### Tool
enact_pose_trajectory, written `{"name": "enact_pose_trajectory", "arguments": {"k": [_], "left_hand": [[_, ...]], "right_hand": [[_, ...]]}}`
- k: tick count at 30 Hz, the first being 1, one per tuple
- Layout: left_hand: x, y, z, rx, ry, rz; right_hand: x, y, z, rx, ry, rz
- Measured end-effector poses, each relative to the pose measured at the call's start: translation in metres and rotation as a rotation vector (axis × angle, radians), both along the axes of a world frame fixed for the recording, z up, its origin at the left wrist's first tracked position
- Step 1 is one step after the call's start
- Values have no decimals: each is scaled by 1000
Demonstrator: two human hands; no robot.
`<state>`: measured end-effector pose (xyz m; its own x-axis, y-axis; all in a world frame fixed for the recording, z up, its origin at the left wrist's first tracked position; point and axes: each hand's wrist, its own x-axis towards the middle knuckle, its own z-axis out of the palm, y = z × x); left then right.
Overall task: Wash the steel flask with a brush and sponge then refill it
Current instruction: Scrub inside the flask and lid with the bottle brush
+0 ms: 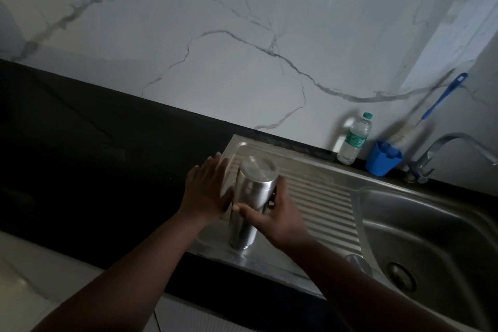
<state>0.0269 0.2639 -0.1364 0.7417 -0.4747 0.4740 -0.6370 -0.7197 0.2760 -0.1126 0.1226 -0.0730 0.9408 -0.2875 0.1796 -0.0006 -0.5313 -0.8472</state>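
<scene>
The steel flask [249, 202], capped, stands upright on the ribbed drainboard [323, 197]. The right hand [277, 218] wraps its fingers around its body; the left hand [206, 191] is flat and released beside it. On those ridges, a loose grip could let the flask topple toward the sink [431, 224].

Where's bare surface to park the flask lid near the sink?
Free: the ribbed drainboard between the steel flask and the sink basin, and the dark counter beyond the left hand. Crowded: the back ledge by the tap, with the water bottle and the blue cup holding the brush.
</scene>
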Motion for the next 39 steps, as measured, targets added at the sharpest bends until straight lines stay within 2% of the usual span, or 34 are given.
{"name": "enact_pose_trajectory", "arguments": {"k": [4,7,10,16,19,23,29,34,37,39], "left_hand": [[4,-2,45,-276,98,138],[1,-7,85,-522,46,166],[-12,-19,120,-655,-89,107],[-66,-75,185,-680,-508,-157],[-93,-121,198,-629,-579,-252],[-110,-199,187,-509,-583,-375],[-104,-333,141,-189,-382,-401],[-82,-422,111,106,85,-249],[-69,-458,102,164,281,-170],[-59,-478,99,141,333,-126]], "right_hand": [[-6,-13,-1,39,-44,-21],[-9,-29,2,52,-53,-66],[-12,-51,7,56,-86,-106],[-26,-121,26,-62,-102,-191],[-37,-168,37,-158,-83,-229],[-48,-245,50,-322,-116,-325],[-51,-373,87,-562,-88,-382],[-29,-443,133,-686,-72,-329],[-9,-472,154,-688,-49,-298],[7,-489,166,-673,-28,-297]]}}
